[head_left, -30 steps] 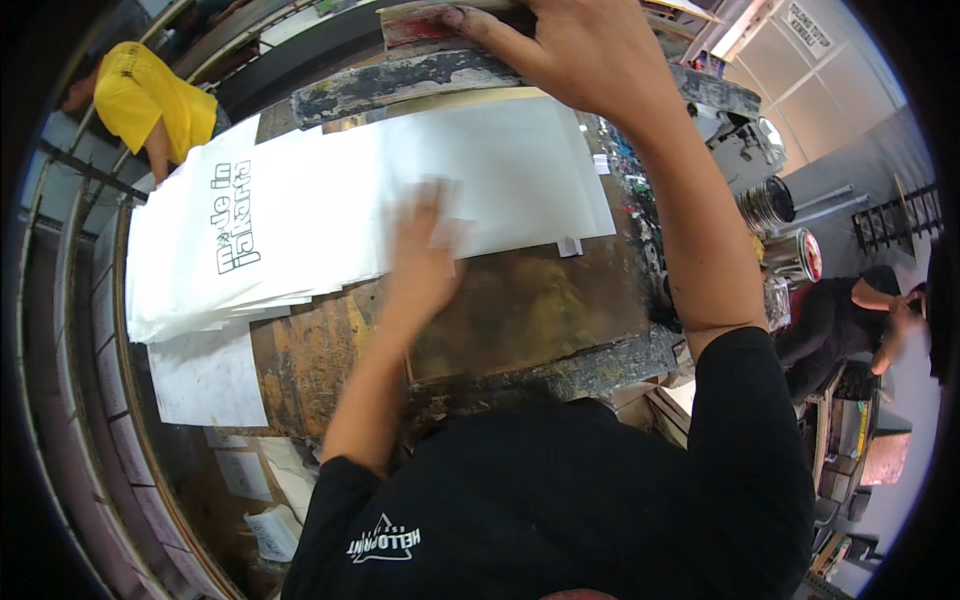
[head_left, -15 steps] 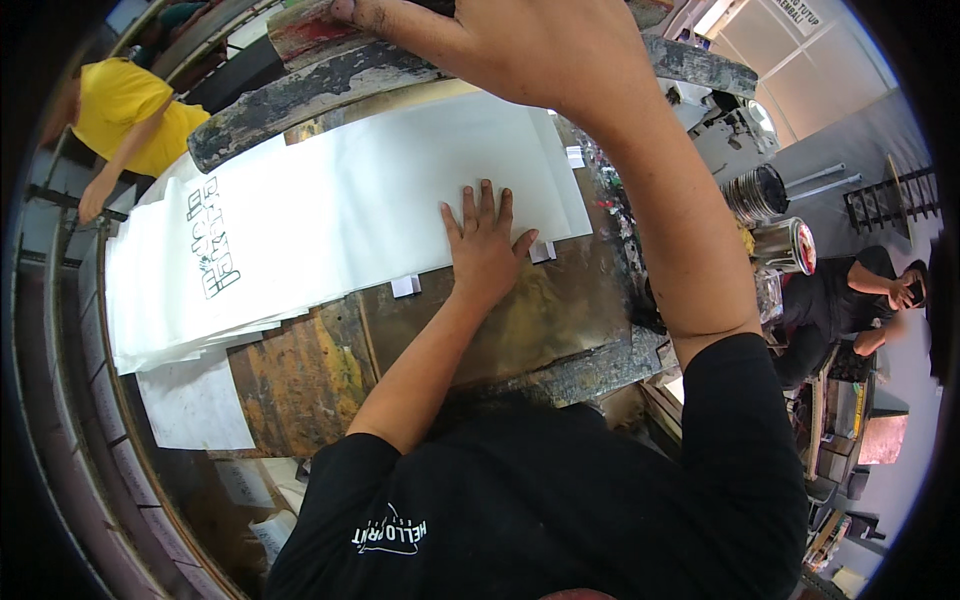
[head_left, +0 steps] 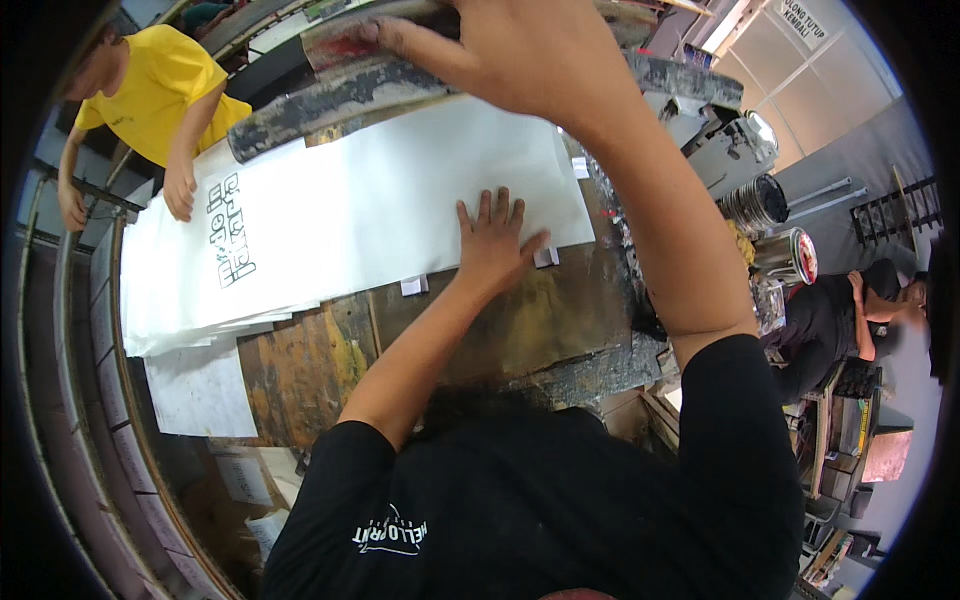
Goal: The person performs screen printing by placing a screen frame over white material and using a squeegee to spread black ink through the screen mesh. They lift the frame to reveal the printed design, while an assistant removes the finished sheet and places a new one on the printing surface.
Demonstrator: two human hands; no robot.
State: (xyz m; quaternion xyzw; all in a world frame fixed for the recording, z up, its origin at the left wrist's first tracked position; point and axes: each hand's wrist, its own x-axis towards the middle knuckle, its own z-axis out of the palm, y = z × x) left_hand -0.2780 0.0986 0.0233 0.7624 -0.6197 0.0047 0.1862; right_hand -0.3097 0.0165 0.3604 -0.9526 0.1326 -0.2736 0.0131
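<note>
The white sheet [head_left: 400,190] lies on the worktable [head_left: 300,385]. The left hand [head_left: 490,240] is palm-down on the sheet, fingers spread. The right hand [head_left: 530,50] is at the sheet's far side, thumb extended over the red-stained bar [head_left: 333,48]; its finger closure cannot be determined.

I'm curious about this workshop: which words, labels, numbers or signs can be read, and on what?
I won't copy wording, only place it.
White sheet: black outlined lettering.
Black shirt: white lettering, upside down.
White sign, upper right: dark capitals.
Metal can: any label too small to read.
</note>
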